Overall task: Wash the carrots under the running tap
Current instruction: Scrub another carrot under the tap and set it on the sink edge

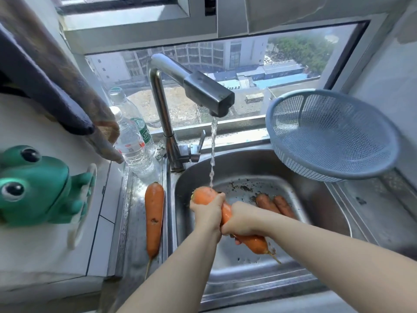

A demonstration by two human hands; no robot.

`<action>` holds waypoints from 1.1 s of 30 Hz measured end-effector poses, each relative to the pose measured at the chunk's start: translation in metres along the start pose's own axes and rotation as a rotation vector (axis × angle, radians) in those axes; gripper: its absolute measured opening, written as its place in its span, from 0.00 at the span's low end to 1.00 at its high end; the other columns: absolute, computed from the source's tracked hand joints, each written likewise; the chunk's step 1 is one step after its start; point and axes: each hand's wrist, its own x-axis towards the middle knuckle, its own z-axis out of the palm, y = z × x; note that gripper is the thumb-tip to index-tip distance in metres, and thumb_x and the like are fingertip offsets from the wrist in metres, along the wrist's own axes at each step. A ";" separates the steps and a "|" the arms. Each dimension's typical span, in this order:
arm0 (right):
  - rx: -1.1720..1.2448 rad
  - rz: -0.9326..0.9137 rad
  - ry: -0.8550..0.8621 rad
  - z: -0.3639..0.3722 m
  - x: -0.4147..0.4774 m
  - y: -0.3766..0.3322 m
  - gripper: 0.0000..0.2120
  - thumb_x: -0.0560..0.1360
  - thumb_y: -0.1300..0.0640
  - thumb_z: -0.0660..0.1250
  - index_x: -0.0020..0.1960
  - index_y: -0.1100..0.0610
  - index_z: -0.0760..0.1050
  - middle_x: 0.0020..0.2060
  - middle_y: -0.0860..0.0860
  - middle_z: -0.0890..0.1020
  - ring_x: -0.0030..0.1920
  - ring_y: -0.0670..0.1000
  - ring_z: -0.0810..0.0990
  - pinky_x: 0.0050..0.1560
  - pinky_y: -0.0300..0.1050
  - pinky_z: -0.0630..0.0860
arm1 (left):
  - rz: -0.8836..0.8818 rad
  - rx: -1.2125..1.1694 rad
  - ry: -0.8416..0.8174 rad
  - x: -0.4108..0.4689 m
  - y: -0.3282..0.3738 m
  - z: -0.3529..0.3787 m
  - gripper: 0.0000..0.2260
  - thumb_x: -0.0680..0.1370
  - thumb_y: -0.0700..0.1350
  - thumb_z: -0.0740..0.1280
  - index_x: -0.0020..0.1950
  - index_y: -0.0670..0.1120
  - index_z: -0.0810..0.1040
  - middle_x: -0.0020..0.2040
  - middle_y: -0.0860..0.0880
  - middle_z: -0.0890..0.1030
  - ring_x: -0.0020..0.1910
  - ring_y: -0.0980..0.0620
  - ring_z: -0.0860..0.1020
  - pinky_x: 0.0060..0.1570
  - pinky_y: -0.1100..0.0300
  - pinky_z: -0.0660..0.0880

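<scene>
A large orange carrot (226, 212) is held over the steel sink (327, 206), its thick end up under the water stream (212, 154) from the tap (203, 86). My left hand (208, 210) grips the carrot near its thick end. My right hand (242, 219) grips it around the middle; the thin tip pokes out below right. Two dirty carrots (275, 205) lie on the sink floor at the back right. A clean carrot (154, 219) lies on the steel ledge left of the sink.
A blue plastic colander (331, 134) leans at the sink's back right corner. Two clear water bottles (133, 141) stand left of the tap base. A green frog figure (38, 188) sits on the white counter at left. Dirt specks dot the sink floor.
</scene>
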 end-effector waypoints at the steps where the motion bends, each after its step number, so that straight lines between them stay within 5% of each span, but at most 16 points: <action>1: -0.082 -0.019 0.041 0.004 -0.001 -0.003 0.07 0.72 0.60 0.66 0.38 0.57 0.69 0.30 0.52 0.77 0.30 0.51 0.81 0.31 0.40 0.75 | -0.036 -0.029 0.021 0.004 0.003 -0.001 0.39 0.71 0.45 0.74 0.76 0.47 0.55 0.58 0.41 0.75 0.52 0.40 0.78 0.56 0.44 0.76; 6: -0.434 -0.057 0.204 0.005 -0.004 -0.014 0.06 0.73 0.61 0.63 0.43 0.58 0.66 0.36 0.51 0.72 0.38 0.55 0.75 0.33 0.42 0.71 | -0.210 -0.152 0.025 0.016 0.016 0.005 0.32 0.62 0.52 0.75 0.63 0.44 0.73 0.53 0.43 0.81 0.46 0.42 0.81 0.52 0.46 0.78; 10: -0.513 0.041 0.213 0.003 -0.005 -0.014 0.10 0.73 0.62 0.64 0.54 0.59 0.69 0.42 0.52 0.74 0.39 0.54 0.76 0.33 0.43 0.70 | -0.193 -0.171 0.045 0.021 0.017 0.010 0.19 0.68 0.48 0.73 0.56 0.44 0.78 0.51 0.44 0.80 0.45 0.44 0.79 0.46 0.53 0.76; 14: -0.509 0.035 0.163 0.003 -0.007 -0.011 0.12 0.71 0.61 0.65 0.54 0.61 0.71 0.42 0.54 0.78 0.38 0.54 0.80 0.35 0.44 0.75 | -0.225 -0.181 -0.024 0.022 0.017 0.005 0.22 0.63 0.49 0.73 0.55 0.43 0.79 0.49 0.43 0.82 0.46 0.44 0.80 0.48 0.52 0.79; 19: -0.136 0.055 -0.015 -0.007 -0.014 -0.005 0.11 0.72 0.58 0.67 0.52 0.62 0.73 0.42 0.56 0.84 0.37 0.52 0.84 0.45 0.48 0.82 | -0.255 -0.216 -0.171 0.024 0.015 -0.009 0.14 0.69 0.49 0.72 0.47 0.40 0.78 0.37 0.43 0.81 0.38 0.45 0.78 0.43 0.53 0.78; 23: 0.401 0.108 -0.246 -0.013 -0.016 0.002 0.07 0.73 0.62 0.67 0.49 0.60 0.71 0.35 0.53 0.78 0.29 0.48 0.77 0.36 0.43 0.78 | -0.241 -0.444 -0.296 0.022 0.018 -0.017 0.11 0.73 0.51 0.68 0.41 0.43 0.78 0.32 0.46 0.80 0.28 0.50 0.79 0.34 0.58 0.77; 27: 0.452 0.121 -0.262 -0.017 -0.013 0.007 0.07 0.72 0.63 0.67 0.49 0.62 0.72 0.34 0.53 0.78 0.29 0.48 0.77 0.34 0.42 0.76 | -0.255 -0.527 -0.292 0.015 0.016 -0.012 0.17 0.74 0.55 0.69 0.49 0.42 0.77 0.36 0.44 0.81 0.34 0.49 0.80 0.33 0.56 0.78; 33: -0.042 0.078 -0.011 -0.010 -0.014 0.002 0.03 0.70 0.59 0.65 0.41 0.59 0.73 0.29 0.50 0.80 0.27 0.46 0.80 0.33 0.38 0.77 | -0.035 -0.241 -0.067 0.005 -0.006 0.007 0.31 0.75 0.46 0.71 0.74 0.45 0.60 0.61 0.40 0.76 0.46 0.46 0.79 0.49 0.48 0.78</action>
